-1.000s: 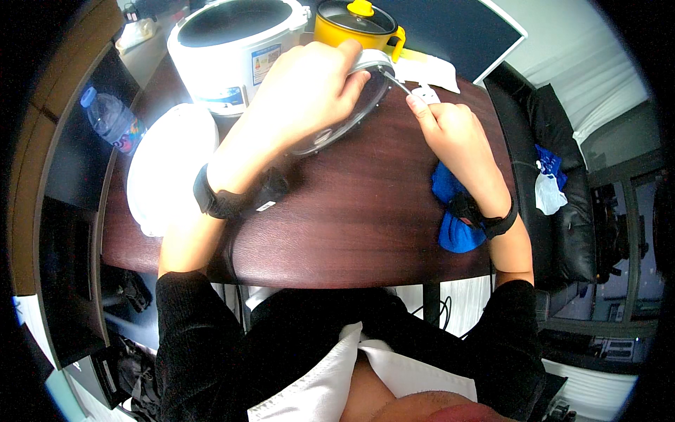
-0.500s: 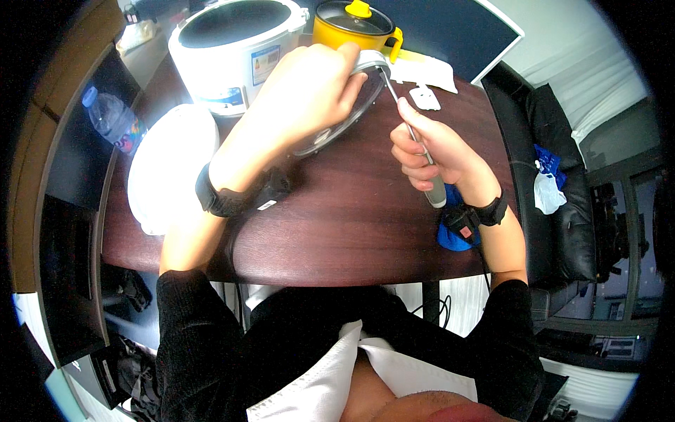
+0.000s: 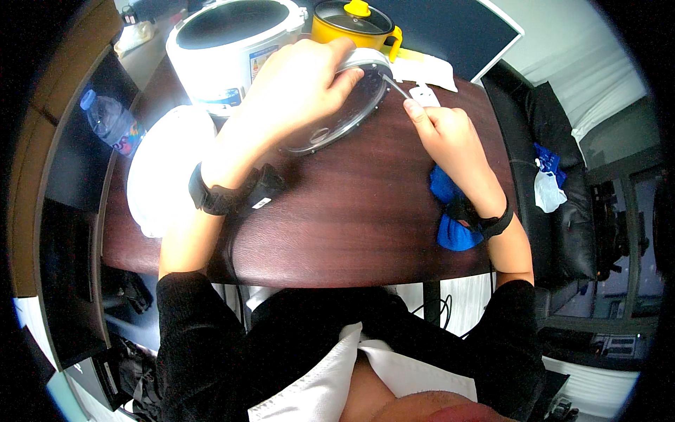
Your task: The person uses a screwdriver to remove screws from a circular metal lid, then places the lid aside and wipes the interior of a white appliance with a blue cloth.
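Observation:
My left hand (image 3: 302,84) is closed on the upper rim of a round, dark see-through lid (image 3: 351,112) with a pale edge, tilted above the table. In my right hand (image 3: 450,133), closed, is a screwdriver (image 3: 399,88); its metal shaft points up and left to the lid's right rim. The tip appears to touch that rim, and its handle is hidden by my fingers. Behind my left hand stands a white rice cooker body (image 3: 211,70), open at the top. A white oval cover (image 3: 169,165) lies left of my left forearm.
A yellow pot (image 3: 337,36) with a glass lid stands at the back. Near it are a white paper (image 3: 425,72) and a small white piece (image 3: 424,95). Blue cloth (image 3: 457,232) lies by my right wrist. A plastic bottle (image 3: 109,123) is at the left, a black sofa (image 3: 562,225) right.
My right hand has turned over, back upward, and the screwdriver now lies at a lower slant against the rim. The lid has shifted slightly left and shows more of its face.

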Demonstrator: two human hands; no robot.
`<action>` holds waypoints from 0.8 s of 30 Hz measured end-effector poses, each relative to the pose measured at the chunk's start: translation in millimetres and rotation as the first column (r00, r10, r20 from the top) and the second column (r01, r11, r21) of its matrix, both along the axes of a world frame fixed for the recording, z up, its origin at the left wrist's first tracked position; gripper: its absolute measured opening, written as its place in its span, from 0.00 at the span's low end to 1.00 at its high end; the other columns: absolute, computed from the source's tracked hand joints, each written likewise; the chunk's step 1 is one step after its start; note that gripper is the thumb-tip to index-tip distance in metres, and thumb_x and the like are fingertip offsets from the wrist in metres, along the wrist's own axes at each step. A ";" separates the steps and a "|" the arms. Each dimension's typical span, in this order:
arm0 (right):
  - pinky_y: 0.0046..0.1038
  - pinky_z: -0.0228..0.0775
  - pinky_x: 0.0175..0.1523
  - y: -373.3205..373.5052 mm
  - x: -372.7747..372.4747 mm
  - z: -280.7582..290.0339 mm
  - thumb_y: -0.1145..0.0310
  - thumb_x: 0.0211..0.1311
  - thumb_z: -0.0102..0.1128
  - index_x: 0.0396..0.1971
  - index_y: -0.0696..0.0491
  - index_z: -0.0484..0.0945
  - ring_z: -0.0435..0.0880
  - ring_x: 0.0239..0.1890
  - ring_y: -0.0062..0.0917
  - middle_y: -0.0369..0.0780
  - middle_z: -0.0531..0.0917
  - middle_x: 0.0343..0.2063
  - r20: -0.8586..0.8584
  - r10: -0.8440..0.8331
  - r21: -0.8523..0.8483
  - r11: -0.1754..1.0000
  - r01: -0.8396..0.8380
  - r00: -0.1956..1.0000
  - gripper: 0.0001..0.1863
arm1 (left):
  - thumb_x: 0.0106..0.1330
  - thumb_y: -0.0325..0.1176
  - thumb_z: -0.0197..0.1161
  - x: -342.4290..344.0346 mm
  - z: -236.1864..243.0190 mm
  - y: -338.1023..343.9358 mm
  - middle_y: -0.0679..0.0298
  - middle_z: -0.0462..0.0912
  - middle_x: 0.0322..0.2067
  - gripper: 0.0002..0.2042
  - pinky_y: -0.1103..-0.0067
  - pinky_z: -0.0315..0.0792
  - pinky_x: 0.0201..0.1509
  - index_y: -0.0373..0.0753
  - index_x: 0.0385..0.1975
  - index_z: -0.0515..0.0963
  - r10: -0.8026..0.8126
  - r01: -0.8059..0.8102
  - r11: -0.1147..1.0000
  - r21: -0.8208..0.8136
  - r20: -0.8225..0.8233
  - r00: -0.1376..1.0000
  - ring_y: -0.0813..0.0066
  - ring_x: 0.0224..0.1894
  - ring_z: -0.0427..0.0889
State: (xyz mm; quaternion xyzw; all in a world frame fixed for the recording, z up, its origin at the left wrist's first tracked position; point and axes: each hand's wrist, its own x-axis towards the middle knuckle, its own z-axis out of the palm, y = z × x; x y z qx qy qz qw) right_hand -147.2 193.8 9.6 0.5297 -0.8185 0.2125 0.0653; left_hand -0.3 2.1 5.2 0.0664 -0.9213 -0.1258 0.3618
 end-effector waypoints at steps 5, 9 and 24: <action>0.33 0.60 0.22 -7.3 0.7 -0.9 0.55 0.69 0.52 0.15 0.63 0.75 0.68 0.10 0.33 0.49 0.68 0.09 -0.084 0.041 -0.069 0.996 -0.047 0.996 0.28 | 0.65 0.41 0.58 -0.6 -0.7 0.3 0.45 0.79 0.24 0.15 0.62 0.71 0.35 0.34 0.41 0.75 -0.009 0.009 1.000 0.004 -0.018 1.000 0.46 0.31 0.79; 0.39 0.69 0.27 -6.7 1.5 -0.5 0.52 0.67 0.52 0.14 0.59 0.78 0.76 0.18 0.43 0.50 0.75 0.13 -0.087 -0.001 -0.024 1.000 -0.001 0.996 0.29 | 0.65 0.41 0.58 -1.4 -1.9 -1.5 0.45 0.78 0.24 0.15 0.62 0.70 0.34 0.34 0.41 0.75 -0.001 0.001 1.000 -0.003 -0.032 0.999 0.47 0.31 0.79; 0.31 0.64 0.17 -14.5 -13.9 -6.6 0.44 0.70 0.42 0.09 0.55 0.67 0.68 0.08 0.31 0.41 0.70 0.08 0.581 0.065 0.076 0.988 -0.134 0.812 0.35 | 0.64 0.39 0.59 -1.6 -1.4 2.2 0.45 0.77 0.21 0.13 0.61 0.70 0.31 0.33 0.36 0.74 -0.025 0.018 0.996 -0.086 -0.072 0.997 0.46 0.28 0.78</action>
